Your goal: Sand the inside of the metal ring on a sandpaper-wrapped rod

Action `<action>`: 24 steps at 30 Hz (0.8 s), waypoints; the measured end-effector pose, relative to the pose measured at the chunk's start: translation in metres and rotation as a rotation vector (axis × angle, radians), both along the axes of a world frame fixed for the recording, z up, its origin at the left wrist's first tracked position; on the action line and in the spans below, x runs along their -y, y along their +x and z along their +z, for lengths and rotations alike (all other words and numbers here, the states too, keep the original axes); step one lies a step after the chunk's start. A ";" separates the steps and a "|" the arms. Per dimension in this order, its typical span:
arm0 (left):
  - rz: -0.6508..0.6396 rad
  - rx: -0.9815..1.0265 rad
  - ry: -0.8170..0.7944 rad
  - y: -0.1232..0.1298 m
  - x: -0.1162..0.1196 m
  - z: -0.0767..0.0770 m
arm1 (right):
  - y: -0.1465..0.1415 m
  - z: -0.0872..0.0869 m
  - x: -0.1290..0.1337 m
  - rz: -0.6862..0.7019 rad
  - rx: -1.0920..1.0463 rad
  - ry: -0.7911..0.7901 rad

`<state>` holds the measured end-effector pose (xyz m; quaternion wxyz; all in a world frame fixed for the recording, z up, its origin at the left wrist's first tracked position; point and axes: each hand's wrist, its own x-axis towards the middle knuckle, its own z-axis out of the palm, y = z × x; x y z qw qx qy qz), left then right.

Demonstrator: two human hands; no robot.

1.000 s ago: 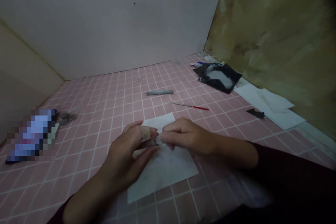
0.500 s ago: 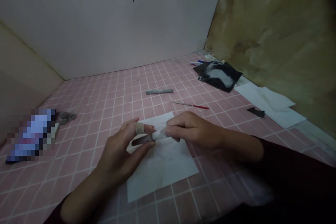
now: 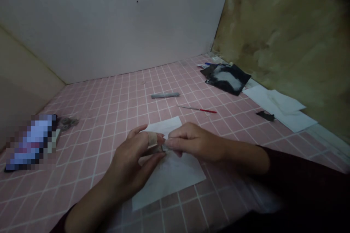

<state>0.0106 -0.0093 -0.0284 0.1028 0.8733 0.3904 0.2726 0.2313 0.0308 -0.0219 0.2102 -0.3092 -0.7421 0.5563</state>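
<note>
My left hand [image 3: 133, 156] is closed in a pinch on a grey, metal-looking strip [image 3: 153, 149], partly hidden by its fingers. A beige bandage [image 3: 152, 138] wraps one finger of this hand. Directly opposite, my right hand [image 3: 188, 140] has its thumb and finger pressed together at the far end of the strip. Something small and pale shows at its fingertips, too covered to name. Both hands are almost touching above a white sheet of paper [image 3: 175, 178].
Beyond the paper lie a grey bar [image 3: 165, 95] and a thin red-handled tool [image 3: 207, 110]. Dark sheets with pale powder [image 3: 240, 80], white papers [image 3: 284, 113] and a black scrap [image 3: 265, 115] are at right. A blurred phone-like device [image 3: 32, 140] and grey rings [image 3: 68, 122] are at left.
My right hand has shifted left and slightly down, closer to my left hand. Less of the strip and pale piece now shows between the fingers.
</note>
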 end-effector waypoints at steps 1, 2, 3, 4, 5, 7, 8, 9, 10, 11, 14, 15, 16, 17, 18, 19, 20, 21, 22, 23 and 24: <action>-0.014 -0.011 -0.001 0.000 0.000 -0.001 | -0.001 -0.001 0.000 0.011 0.015 -0.001; -0.011 -0.015 0.005 -0.001 -0.001 -0.001 | -0.001 -0.002 0.000 0.030 0.018 0.002; 0.004 -0.012 0.013 -0.001 -0.001 -0.001 | -0.001 -0.002 0.000 0.016 0.005 0.006; 0.030 -0.007 0.016 -0.002 -0.001 -0.001 | 0.000 -0.002 -0.001 -0.002 -0.011 0.012; 0.055 0.003 0.015 -0.003 -0.002 -0.001 | 0.000 -0.002 -0.001 -0.024 -0.027 0.014; 0.076 0.027 -0.009 -0.003 -0.001 -0.001 | 0.000 -0.001 0.000 -0.048 -0.039 0.021; 0.061 0.038 -0.023 -0.003 -0.001 -0.001 | -0.001 -0.001 0.001 -0.037 -0.028 0.028; 0.041 0.044 -0.038 -0.002 -0.001 -0.001 | -0.001 -0.001 0.002 -0.016 -0.009 0.038; 0.023 0.049 -0.046 -0.002 -0.001 0.000 | -0.002 0.000 0.003 0.005 0.012 0.050; 0.018 0.049 -0.053 -0.003 -0.001 0.000 | -0.001 0.000 0.003 0.015 0.029 0.064; 0.097 0.107 -0.116 -0.006 -0.001 0.000 | 0.001 0.001 0.001 -0.029 0.018 0.089; 0.126 0.148 -0.147 -0.007 -0.002 0.000 | 0.002 0.001 0.001 -0.049 0.005 0.093; 0.138 0.180 -0.176 -0.008 -0.002 0.000 | 0.002 0.001 0.001 -0.061 -0.004 0.098; 0.138 0.200 -0.196 -0.008 -0.002 -0.001 | 0.002 0.002 0.002 -0.065 -0.005 0.104; 0.127 0.204 -0.207 -0.009 -0.002 -0.001 | 0.003 0.002 0.002 -0.060 0.003 0.113; 0.115 0.193 -0.212 -0.009 -0.002 -0.001 | 0.003 0.002 0.003 -0.052 0.017 0.122; 0.111 0.175 -0.216 -0.010 -0.002 -0.002 | 0.004 0.003 0.003 -0.047 0.028 0.131; 0.115 0.168 -0.217 -0.010 -0.003 -0.002 | 0.004 0.003 0.003 -0.048 0.030 0.138; 0.125 0.175 -0.216 -0.010 -0.003 -0.002 | 0.005 0.003 0.003 -0.053 0.022 0.139; 0.135 0.188 -0.214 -0.010 -0.003 -0.002 | 0.005 0.004 0.003 -0.056 0.010 0.136; 0.142 0.194 -0.210 -0.010 -0.002 -0.002 | 0.005 0.004 0.003 -0.055 -0.003 0.129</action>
